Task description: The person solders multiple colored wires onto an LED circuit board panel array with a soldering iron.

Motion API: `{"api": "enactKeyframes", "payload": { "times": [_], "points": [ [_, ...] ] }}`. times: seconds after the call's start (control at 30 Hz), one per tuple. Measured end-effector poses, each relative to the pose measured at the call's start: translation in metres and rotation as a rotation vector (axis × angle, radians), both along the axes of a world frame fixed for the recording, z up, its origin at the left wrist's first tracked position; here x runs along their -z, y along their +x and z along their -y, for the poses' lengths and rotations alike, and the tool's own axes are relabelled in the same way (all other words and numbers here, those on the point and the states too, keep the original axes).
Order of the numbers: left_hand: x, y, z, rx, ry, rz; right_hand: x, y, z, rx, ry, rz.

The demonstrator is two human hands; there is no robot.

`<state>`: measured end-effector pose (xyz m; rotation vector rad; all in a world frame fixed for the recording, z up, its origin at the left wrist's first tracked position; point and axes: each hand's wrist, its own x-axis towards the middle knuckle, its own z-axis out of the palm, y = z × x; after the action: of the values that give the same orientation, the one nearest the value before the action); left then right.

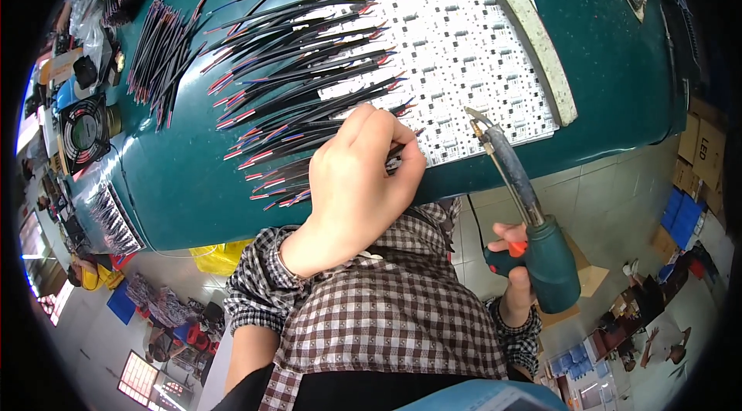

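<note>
The fingers of the left hand (359,175) are curled with thumb and forefinger drawn together at the lower edge of the white panel (440,63); whether a wire is pinched there cannot be made out, as the tips are partly hidden. By the fingers of the right hand (519,283), the soldering gun (553,268) is gripped, its body dark green, its trigger red, its long grey barrel and bent tip aimed over the panel's lower right part. The panel is laid on the green tabletop (193,202) and dotted with small black components in repeated rows. Its left part is overlapped by bunches of black wires (325,59), their ends showing red, white and blue. Along its right side a pale speckled bar (537,40) is laid. Farther left, a wire pile (162,56) is heaped near a black fan (85,133). Below the tabletop's edge a yellow bag (220,258) is seen, its contents hidden. At far right, cardboard boxes (699,148) are stacked beside blue containers (680,214); what is held in them cannot be seen.
</note>
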<state>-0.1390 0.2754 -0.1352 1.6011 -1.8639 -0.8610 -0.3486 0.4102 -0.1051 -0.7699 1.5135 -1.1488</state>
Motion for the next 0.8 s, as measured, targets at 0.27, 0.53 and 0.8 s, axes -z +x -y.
{"api": "enactKeyframes", "payload": {
  "times": [0.27, 0.53, 0.8],
  "points": [
    [0.010, -0.006, -0.007, 0.012, -0.087, -0.018, 0.009, -0.018, -0.016, -0.244, -0.014, -0.198],
    [0.005, -0.007, -0.006, 0.008, -0.029, -0.040, 0.006, -0.016, -0.019, -0.283, 0.042, -0.302],
    [0.005, -0.008, -0.005, 0.005, -0.006, -0.039, 0.009, -0.015, -0.022, -0.302, 0.005, -0.371]
  ]
}}
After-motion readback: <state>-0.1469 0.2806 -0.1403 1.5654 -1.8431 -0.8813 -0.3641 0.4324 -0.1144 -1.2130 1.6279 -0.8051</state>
